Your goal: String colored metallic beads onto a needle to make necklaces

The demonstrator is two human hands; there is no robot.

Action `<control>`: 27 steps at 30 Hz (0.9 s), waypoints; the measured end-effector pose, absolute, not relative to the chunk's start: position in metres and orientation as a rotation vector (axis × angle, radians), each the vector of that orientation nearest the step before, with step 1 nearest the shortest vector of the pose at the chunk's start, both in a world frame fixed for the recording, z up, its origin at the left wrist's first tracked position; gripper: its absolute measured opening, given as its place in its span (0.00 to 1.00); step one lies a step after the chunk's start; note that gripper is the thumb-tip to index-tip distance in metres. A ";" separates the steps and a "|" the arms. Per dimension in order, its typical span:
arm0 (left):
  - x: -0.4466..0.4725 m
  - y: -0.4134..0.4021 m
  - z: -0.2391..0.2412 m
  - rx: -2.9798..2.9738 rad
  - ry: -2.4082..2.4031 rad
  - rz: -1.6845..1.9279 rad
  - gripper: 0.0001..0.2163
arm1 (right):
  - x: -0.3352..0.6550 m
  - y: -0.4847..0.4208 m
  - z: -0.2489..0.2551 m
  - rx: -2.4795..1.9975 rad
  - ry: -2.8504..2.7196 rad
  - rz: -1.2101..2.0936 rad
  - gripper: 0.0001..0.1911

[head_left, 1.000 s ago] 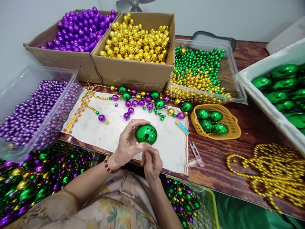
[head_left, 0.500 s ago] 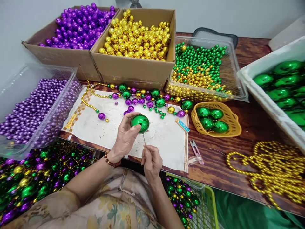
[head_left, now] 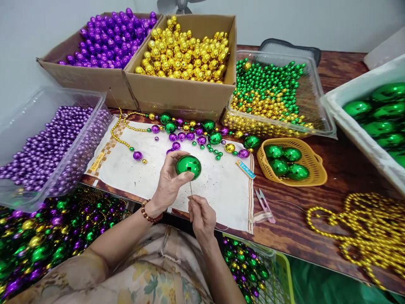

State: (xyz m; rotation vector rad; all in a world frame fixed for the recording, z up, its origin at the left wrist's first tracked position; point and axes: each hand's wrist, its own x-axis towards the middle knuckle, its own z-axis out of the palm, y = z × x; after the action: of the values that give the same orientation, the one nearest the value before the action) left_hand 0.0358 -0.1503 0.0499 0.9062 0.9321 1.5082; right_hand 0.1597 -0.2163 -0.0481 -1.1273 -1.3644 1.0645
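Note:
A large shiny green bead point(head_left: 190, 162) is gripped in my left hand point(head_left: 168, 182), with the thumb across its lower side and the fingers behind it. Below it, my right hand point(head_left: 202, 217) pinches a thin needle point(head_left: 191, 188) that points up to the underside of the bead. Whether the needle tip is inside the bead, I cannot tell. Both hands are over a white cloth point(head_left: 145, 177). Beyond them lies a string of green, purple and gold beads point(head_left: 215, 137), with several loose beads near it.
Cardboard boxes hold purple beads point(head_left: 110, 40) and gold beads point(head_left: 183, 50). Clear tubs point(head_left: 95, 99) stand left and back right. A yellow basket point(head_left: 316, 173) carries green beads. Pink-handled snips point(head_left: 265, 206) and gold bead strands point(head_left: 367, 232) lie right; a white foam box point(head_left: 335, 99) stands beyond.
The camera view has shifted slightly, so the table things appear further right and lower. My left hand still grips the green bead and my right hand still pinches the needle beneath it.

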 end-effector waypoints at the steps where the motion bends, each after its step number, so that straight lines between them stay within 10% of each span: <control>1: 0.036 -0.149 0.050 0.884 0.923 1.494 0.23 | 0.160 -0.216 -0.050 -1.139 -1.352 1.043 0.11; 27: 0.026 -0.122 0.056 0.741 0.798 1.396 0.20 | 0.152 -0.239 -0.068 -1.183 -1.365 1.083 0.10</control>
State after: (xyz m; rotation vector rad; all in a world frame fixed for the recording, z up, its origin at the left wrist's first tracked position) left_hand 0.0265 -0.1221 0.0564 0.7405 0.7984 1.3961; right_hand 0.1525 -0.2389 -0.0682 -1.1825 -1.3646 1.0827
